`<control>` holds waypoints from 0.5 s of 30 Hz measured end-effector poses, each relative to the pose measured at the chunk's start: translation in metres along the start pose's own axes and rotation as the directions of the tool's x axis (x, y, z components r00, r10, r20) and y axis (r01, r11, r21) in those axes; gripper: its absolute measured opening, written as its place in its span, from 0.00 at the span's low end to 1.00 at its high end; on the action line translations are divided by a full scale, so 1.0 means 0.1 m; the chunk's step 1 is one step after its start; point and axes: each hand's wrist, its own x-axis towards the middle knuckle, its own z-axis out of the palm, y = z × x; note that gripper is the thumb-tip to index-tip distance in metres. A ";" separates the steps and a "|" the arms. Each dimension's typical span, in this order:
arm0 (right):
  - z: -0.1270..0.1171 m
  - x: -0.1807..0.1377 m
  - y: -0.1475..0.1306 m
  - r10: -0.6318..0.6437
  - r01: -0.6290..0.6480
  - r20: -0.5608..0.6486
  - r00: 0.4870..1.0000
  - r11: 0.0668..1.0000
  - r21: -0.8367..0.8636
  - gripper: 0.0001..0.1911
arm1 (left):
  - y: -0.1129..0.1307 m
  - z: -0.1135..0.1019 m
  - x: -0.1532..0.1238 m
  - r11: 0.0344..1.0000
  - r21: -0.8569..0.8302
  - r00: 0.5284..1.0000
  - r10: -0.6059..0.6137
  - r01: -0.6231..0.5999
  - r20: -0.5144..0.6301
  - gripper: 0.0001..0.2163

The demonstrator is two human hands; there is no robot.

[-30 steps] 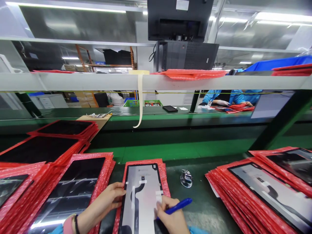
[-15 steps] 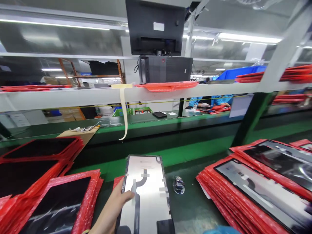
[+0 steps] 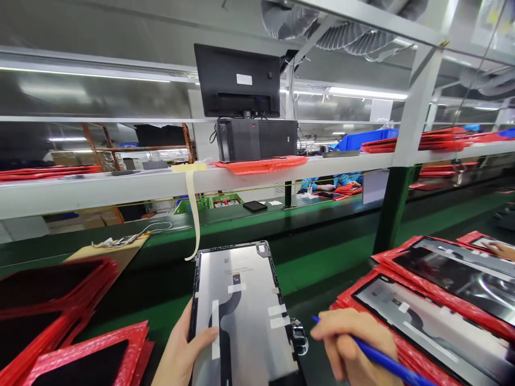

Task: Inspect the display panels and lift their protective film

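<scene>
My left hand grips the left edge of a grey display panel and holds it lifted off the bench, back side up, with white tape strips and a dark flex cable on it. To the panel's right, my right hand is closed around a blue pen, its tip pointing left toward the panel's edge. A small metal tool sits on the bench between panel and right hand.
Stacks of panels in red bubble wrap lie at right, more red stacks at left. A green conveyor runs across behind. A monitor hangs above a shelf with tape dangling. Another person's hand shows at far right.
The panel has been lifted off its red wrap and raised toward me. My right hand with the pen has come back into view on the right. The view has tilted up and rightward.
</scene>
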 end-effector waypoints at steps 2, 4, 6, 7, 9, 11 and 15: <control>0.09 0.16 0.10 0.135 -0.133 -0.035 0.990 0.990 0.045 0.24 | 0.00 -0.02 -0.02 1.000 -0.009 0.998 0.012 -0.013 -0.055 0.28; 0.19 0.28 0.20 0.284 -0.280 -0.026 0.959 0.955 0.101 0.23 | 0.02 -0.04 -0.04 0.999 -0.035 0.995 0.020 -0.023 -0.101 0.28; 0.28 0.36 0.28 0.371 -0.373 0.043 0.927 0.912 0.170 0.23 | 0.05 -0.05 -0.06 0.997 -0.075 0.991 0.018 -0.028 -0.130 0.28; 0.31 0.38 0.31 0.399 -0.411 0.097 0.912 0.886 0.213 0.23 | 0.06 -0.06 -0.06 0.996 -0.088 0.990 0.010 -0.022 -0.140 0.28; 0.35 0.39 0.33 0.458 -0.500 0.206 0.865 0.819 0.281 0.25 | 0.09 -0.09 -0.07 0.996 -0.082 0.987 0.009 -0.022 -0.161 0.27; 0.38 0.37 0.33 0.507 -0.582 0.292 0.811 0.751 0.312 0.28 | 0.10 -0.11 -0.07 0.998 -0.056 0.984 0.029 -0.039 -0.178 0.26; 0.42 0.28 0.27 0.517 -0.632 0.396 0.759 0.732 0.254 0.24 | 0.11 -0.14 -0.06 0.997 -0.065 0.983 0.035 -0.047 -0.181 0.24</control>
